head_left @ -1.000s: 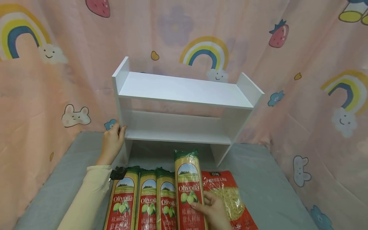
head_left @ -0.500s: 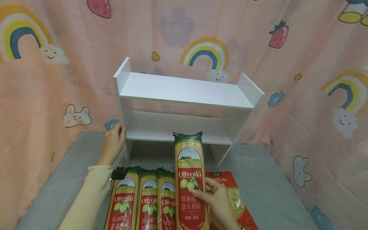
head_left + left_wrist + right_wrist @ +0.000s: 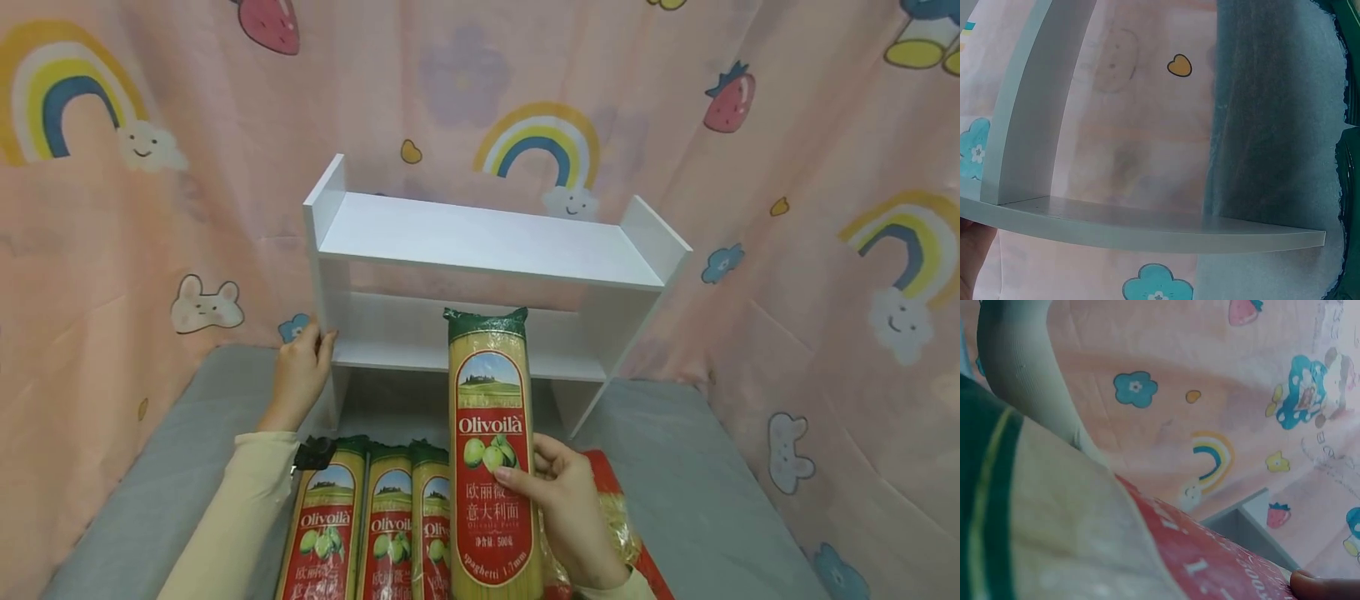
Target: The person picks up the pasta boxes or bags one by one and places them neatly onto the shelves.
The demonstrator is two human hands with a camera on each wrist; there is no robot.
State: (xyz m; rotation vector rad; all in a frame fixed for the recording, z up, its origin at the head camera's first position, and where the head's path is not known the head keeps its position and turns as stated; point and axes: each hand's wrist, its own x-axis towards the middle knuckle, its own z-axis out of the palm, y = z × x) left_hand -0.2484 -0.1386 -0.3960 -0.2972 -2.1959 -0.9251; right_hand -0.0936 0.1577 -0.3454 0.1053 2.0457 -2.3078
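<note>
Before the white shelf point(image 3: 480, 237), over a grey cloth point(image 3: 697, 492), the right hand point(image 3: 577, 517) held a spaghetti pack point(image 3: 487, 450) by its right side, thumb across the printed face and fingers along the edge, while the left hand point(image 3: 298, 375) gripped the shelf's left side panel point(image 3: 333, 287). From the head view the pack stood forward of the shelf, its top overlapping the middle board point(image 3: 390, 333), with three similar packs point(image 3: 386, 542) lying to its left and a red pasta bag point(image 3: 618, 525) to its right, partly hidden by the right hand. The likeliest trouble, I judged, was the pack twisting or sagging, because the hold sat on one side only and the wrapper looked slick; a looser thumb could have let it slide onto its neighbours. Pushed forward at that height, its top might also have knocked the board's front edge and jolted the shelf, though the left hand seemed well placed to steady it. As for direction, the pack's long axis ran nearly straight up the head view, leaning only slightly left at the top, with the green end toward the shelf, the "spaghetti" lettering toward the person and the printed face turned to the viewer; whether the lower end cleared the cloth I could not tell
</note>
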